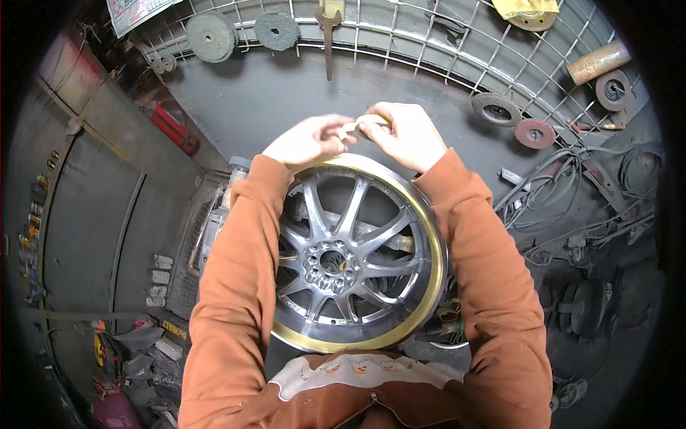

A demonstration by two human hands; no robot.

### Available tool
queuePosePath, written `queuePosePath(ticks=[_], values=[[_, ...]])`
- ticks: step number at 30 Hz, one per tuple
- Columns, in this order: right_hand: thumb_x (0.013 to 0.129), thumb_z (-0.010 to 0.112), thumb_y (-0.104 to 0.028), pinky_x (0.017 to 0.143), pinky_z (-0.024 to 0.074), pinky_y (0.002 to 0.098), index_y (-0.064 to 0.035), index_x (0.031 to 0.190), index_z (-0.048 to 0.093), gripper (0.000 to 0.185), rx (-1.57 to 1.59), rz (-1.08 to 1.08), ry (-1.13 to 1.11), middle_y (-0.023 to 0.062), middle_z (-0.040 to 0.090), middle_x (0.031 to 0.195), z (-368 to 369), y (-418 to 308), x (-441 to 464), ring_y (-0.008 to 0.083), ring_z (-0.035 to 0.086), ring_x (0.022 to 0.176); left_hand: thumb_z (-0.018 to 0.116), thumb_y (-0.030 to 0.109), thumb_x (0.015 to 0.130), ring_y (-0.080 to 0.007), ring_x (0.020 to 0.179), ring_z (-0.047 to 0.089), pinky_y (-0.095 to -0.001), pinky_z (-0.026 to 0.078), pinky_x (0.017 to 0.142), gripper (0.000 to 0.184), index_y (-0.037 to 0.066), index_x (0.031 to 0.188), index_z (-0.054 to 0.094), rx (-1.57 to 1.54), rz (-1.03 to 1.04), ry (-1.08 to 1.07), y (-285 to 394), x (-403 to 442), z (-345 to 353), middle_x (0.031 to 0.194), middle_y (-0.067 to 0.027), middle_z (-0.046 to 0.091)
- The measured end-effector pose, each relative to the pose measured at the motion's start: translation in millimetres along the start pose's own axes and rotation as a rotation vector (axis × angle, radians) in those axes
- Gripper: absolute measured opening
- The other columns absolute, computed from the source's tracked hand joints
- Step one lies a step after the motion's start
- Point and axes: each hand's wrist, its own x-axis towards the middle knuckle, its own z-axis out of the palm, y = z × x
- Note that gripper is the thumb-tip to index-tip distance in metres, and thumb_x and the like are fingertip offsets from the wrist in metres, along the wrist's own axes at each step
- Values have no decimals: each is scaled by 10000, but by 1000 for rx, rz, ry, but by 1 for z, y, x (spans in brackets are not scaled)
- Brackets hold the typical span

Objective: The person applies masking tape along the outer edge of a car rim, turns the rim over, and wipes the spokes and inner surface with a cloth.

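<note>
My right hand (409,134) is closed around a small roll of yellow masking tape (371,119) above the far edge of the wheel. My left hand (312,139) is at the roll's left side, fingers closed at the pale loose end of the tape (346,131); its fingertips are slightly blurred. Below both hands, a polished multi-spoke alloy wheel (350,227) stands tilted in front of my body. A yellow band of tape (434,275) runs along its outer lip. My forearms cover parts of the wheel's left and right sides.
A wire grid (389,34) on the far side holds grinding discs (212,36) and a wrench (329,37). Flap discs (496,109) and tangled cables (554,182) are at the right. Bagged items and tools (143,343) lie at the lower left.
</note>
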Motion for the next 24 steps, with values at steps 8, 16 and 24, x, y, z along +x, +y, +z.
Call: queuePosePath(ticks=[8, 16, 24], values=[[823, 576, -260, 685, 482, 390, -8, 856, 656, 266, 27, 25, -28, 176, 632, 762, 0, -5, -10, 328, 618, 726, 666, 194, 855, -47, 659, 528, -196, 429, 606, 211, -9, 907, 644, 122, -3, 346, 6, -20, 21, 781, -17, 637], [837, 560, -246, 699, 484, 385, -4, 862, 656, 261, -2, -74, 6, 172, 630, 766, 4, -8, -15, 329, 615, 746, 634, 93, 835, -53, 608, 512, -190, 413, 559, 103, -9, 845, 623, 157, 48, 446, -12, -13, 20, 723, -18, 602], [830, 612, -236, 633, 505, 369, 1, 883, 645, 245, 37, -152, 22, 182, 637, 792, 4, -6, -16, 322, 630, 708, 671, 363, 816, -75, 667, 526, -209, 431, 623, 363, 9, 892, 647, 311, -72, 470, 21, -24, 37, 727, -14, 598]])
